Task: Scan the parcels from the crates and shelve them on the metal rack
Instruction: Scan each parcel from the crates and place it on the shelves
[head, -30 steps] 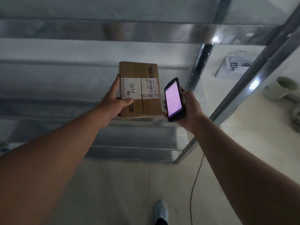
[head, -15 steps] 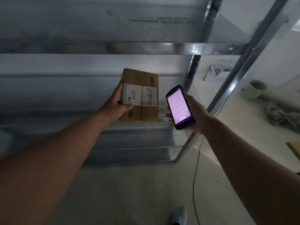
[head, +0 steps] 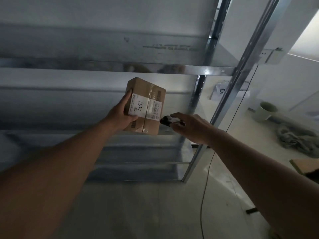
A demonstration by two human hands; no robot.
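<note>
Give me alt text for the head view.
The left hand holds a labelled cardboard parcel up before the metal rack, while the right hand aims a handheld scanner at its label.

Brown cardboard parcel (head: 145,106), taped, white label marked "A34", tilted, held before the metal rack (head: 189,70); dark handheld scanner (head: 170,121) just beside its lower right corner.

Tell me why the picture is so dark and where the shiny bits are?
In the head view, the room is dim, so both arms look shadowy; the left hand holding the box is dark too. Glare shines on the rack, along its front rail and its upright post. The scanner in the right hand is blurred. The straight posts look slanted by the wide lens.
</note>
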